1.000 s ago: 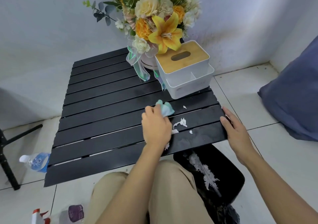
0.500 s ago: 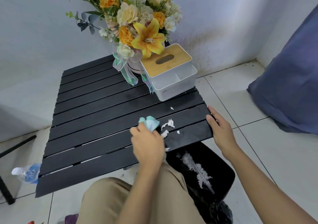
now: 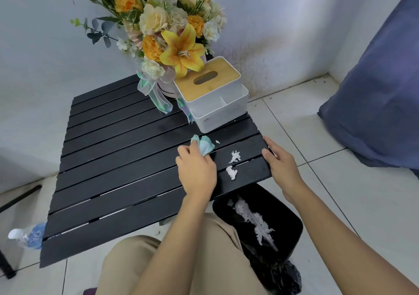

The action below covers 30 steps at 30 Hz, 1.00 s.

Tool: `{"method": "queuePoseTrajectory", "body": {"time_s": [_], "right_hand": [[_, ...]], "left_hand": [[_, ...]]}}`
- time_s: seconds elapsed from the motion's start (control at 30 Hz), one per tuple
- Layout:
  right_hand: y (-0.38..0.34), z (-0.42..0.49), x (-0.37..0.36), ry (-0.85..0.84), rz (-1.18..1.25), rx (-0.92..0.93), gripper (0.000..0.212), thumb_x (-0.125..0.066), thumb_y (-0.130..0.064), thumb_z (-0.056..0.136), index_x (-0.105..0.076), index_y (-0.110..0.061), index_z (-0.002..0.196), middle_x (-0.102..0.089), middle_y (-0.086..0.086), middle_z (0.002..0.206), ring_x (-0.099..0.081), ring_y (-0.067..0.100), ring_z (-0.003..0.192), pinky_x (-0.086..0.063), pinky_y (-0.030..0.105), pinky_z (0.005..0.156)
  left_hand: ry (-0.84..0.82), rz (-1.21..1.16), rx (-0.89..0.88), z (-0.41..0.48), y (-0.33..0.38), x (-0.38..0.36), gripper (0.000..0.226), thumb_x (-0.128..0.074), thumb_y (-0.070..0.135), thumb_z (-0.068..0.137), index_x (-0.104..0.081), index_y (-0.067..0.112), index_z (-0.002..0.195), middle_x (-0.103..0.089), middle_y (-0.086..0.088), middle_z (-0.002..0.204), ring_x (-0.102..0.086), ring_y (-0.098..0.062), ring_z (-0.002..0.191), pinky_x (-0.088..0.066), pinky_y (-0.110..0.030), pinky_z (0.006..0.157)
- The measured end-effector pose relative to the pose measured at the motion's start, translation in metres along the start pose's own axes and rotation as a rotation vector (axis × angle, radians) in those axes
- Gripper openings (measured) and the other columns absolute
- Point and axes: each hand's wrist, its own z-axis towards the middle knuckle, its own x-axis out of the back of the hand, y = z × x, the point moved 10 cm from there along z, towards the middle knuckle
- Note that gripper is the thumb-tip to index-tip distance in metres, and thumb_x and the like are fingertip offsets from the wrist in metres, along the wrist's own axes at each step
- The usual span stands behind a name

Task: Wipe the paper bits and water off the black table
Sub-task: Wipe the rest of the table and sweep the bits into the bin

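Left hand (image 3: 196, 172) closed around a bunched teal cloth (image 3: 203, 145), pressing it on the black slatted table (image 3: 118, 158), right-centre area. Cloth pokes out past the fingers on the far side.

Right hand (image 3: 281, 165) flat and spread, fingers together, resting on the table's right edge, thumb on top of the near slats.

Paper bits: two white wet clumps (image 3: 233, 165) lie between the two hands, one on each of two neighbouring slats, just right of the left hand. One tiny scrap (image 3: 217, 141) just right of the cloth. Water on the slats cannot be made out for sure.

Black bin (image 3: 292, 222) on the floor below the table's near right corner, white shredded paper (image 3: 254, 220) inside.

Far right of table: white tissue box (image 3: 217, 109) with wooden lid; flower bouquet (image 3: 172, 34) beside it on the left, touching.

Plastic bottle (image 3: 27, 235) on the floor, left of the table. Blue fabric (image 3: 381, 90) at far right. Tan trousers (image 3: 127, 267) at bottom.
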Motion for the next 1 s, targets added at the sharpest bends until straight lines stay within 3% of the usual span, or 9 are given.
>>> {"method": "queuePoseTrajectory", "body": {"time_s": [0.17,0.23,0.3,0.43,0.53,0.63,0.73,0.9,1.0], "right_hand": [[-0.001,0.001,0.001,0.003,-0.033,0.020,0.046,-0.049,-0.015,0.101,-0.044,-0.022,0.146,-0.047,-0.011,0.144,-0.042,0.004,0.133,-0.034,0.027,0.113],[-0.002,0.001,0.000,-0.008,-0.034,0.023,0.046,-0.048,-0.016,0.101,-0.044,-0.023,0.146,-0.047,-0.012,0.144,-0.042,0.002,0.132,-0.034,0.026,0.112],[0.000,0.001,0.000,-0.014,-0.008,0.015,0.045,-0.048,-0.016,0.101,-0.044,-0.023,0.146,-0.049,-0.011,0.143,-0.047,0.001,0.128,-0.041,0.021,0.105],[0.003,0.000,-0.001,-0.025,0.008,-0.007,0.045,-0.048,-0.016,0.102,-0.044,-0.024,0.146,-0.050,-0.009,0.144,-0.049,0.004,0.128,-0.043,0.023,0.105],[0.001,-0.001,0.000,-0.013,0.011,-0.010,0.045,-0.049,-0.016,0.101,-0.045,-0.024,0.145,-0.051,-0.008,0.143,-0.047,0.008,0.131,-0.038,0.035,0.113],[0.000,-0.001,0.001,-0.010,-0.028,-0.012,0.045,-0.050,-0.017,0.101,-0.044,-0.025,0.145,-0.048,-0.006,0.146,-0.043,0.008,0.134,-0.034,0.036,0.115],[-0.001,-0.002,0.000,-0.029,-0.017,-0.031,0.046,-0.049,-0.017,0.101,-0.043,-0.026,0.146,-0.047,-0.005,0.147,-0.045,0.010,0.133,-0.036,0.036,0.114],[-0.001,-0.004,-0.001,-0.048,0.011,-0.051,0.046,-0.047,-0.015,0.102,-0.041,-0.022,0.147,-0.049,-0.007,0.145,-0.046,0.008,0.132,-0.037,0.028,0.112],[-0.002,-0.004,-0.003,-0.063,-0.004,-0.049,0.046,-0.047,-0.016,0.102,-0.041,-0.024,0.147,-0.050,-0.007,0.144,-0.050,0.006,0.128,-0.040,0.025,0.108]], "left_hand": [[-0.226,-0.105,-0.297,-0.053,0.044,-0.023,0.041,-0.049,0.024,0.090,-0.050,0.026,0.131,-0.043,0.002,0.111,-0.047,-0.019,0.097,-0.046,-0.032,0.079],[-0.306,-0.249,-0.296,-0.055,0.042,-0.018,0.021,-0.048,0.022,0.090,-0.062,0.028,0.105,-0.047,0.002,0.100,-0.050,-0.013,0.089,-0.039,-0.024,0.071],[-0.184,-0.265,-0.227,-0.027,0.027,-0.004,0.013,-0.048,0.020,0.091,-0.061,0.019,0.091,-0.051,-0.004,0.097,-0.049,-0.017,0.083,-0.034,-0.026,0.068],[-0.067,-0.125,0.003,0.028,-0.003,-0.004,0.030,-0.042,0.022,0.091,-0.057,0.011,0.114,-0.048,-0.013,0.115,-0.050,-0.030,0.093,-0.044,-0.039,0.077],[-0.072,0.013,-0.139,0.005,0.024,-0.015,0.046,-0.047,0.019,0.089,-0.047,0.017,0.135,-0.042,-0.009,0.120,-0.047,-0.032,0.103,-0.046,-0.043,0.080],[-0.323,-0.128,-0.478,-0.035,0.061,-0.034,0.050,-0.047,0.021,0.085,-0.050,0.024,0.135,-0.044,0.000,0.110,-0.048,-0.022,0.101,-0.046,-0.036,0.086],[-0.621,-0.315,-0.501,-0.051,0.061,-0.030,0.036,-0.056,0.013,0.087,-0.064,0.027,0.119,-0.050,0.003,0.099,-0.052,-0.010,0.094,-0.040,-0.021,0.084],[-0.253,-0.309,-0.266,0.003,0.025,-0.004,0.019,-0.051,0.017,0.090,-0.059,0.032,0.082,-0.049,-0.002,0.092,-0.052,-0.015,0.092,-0.037,-0.021,0.069],[-0.188,-0.104,-0.210,-0.009,0.030,-0.020,0.032,-0.048,0.023,0.090,-0.057,0.026,0.120,-0.046,-0.002,0.112,-0.050,-0.023,0.102,-0.048,-0.038,0.080]]}}
